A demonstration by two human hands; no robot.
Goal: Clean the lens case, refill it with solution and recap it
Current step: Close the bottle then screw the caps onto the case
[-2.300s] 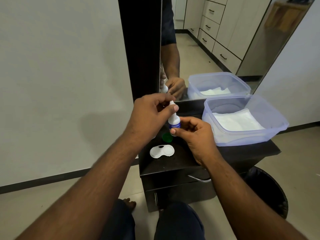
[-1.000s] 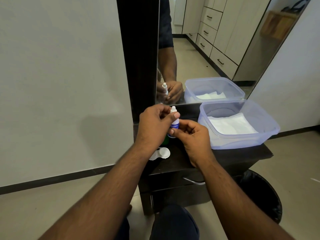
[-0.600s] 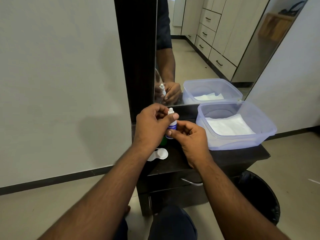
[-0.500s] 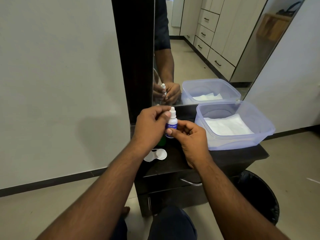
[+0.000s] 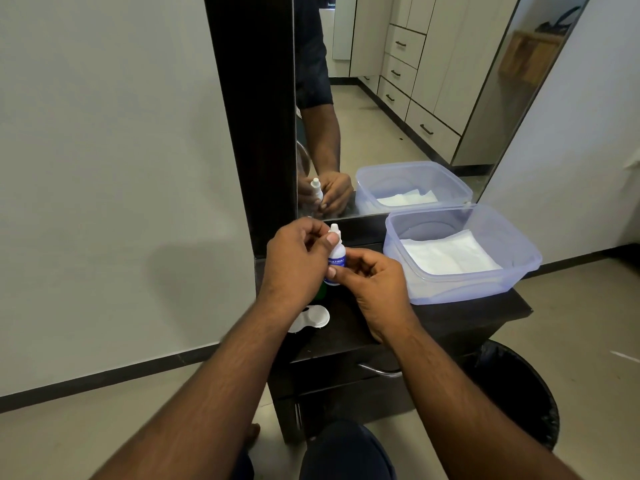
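A small white solution bottle (image 5: 336, 258) with a blue label stands upright between my hands, above the dark dresser top (image 5: 433, 317). My right hand (image 5: 370, 282) grips its body from the right. My left hand (image 5: 294, 261) is at the bottle's neck, thumb against it just below the nozzle; its curled fingers may hide the cap. The white lens case (image 5: 310, 318) lies open on the dresser, partly behind my left wrist. A green cap (image 5: 322, 289) peeks out under my left hand.
A translucent plastic tub (image 5: 519, 268) holding white tissues (image 5: 446, 256) sits on the right of the dresser. A mirror (image 5: 398, 98) stands behind. A black bin (image 5: 512, 393) is on the floor at right, beside the drawer handle (image 5: 379, 370).
My left fingers have come off the top of the bottle and its nozzle now shows. Both hands stay at the same spot above the dresser.
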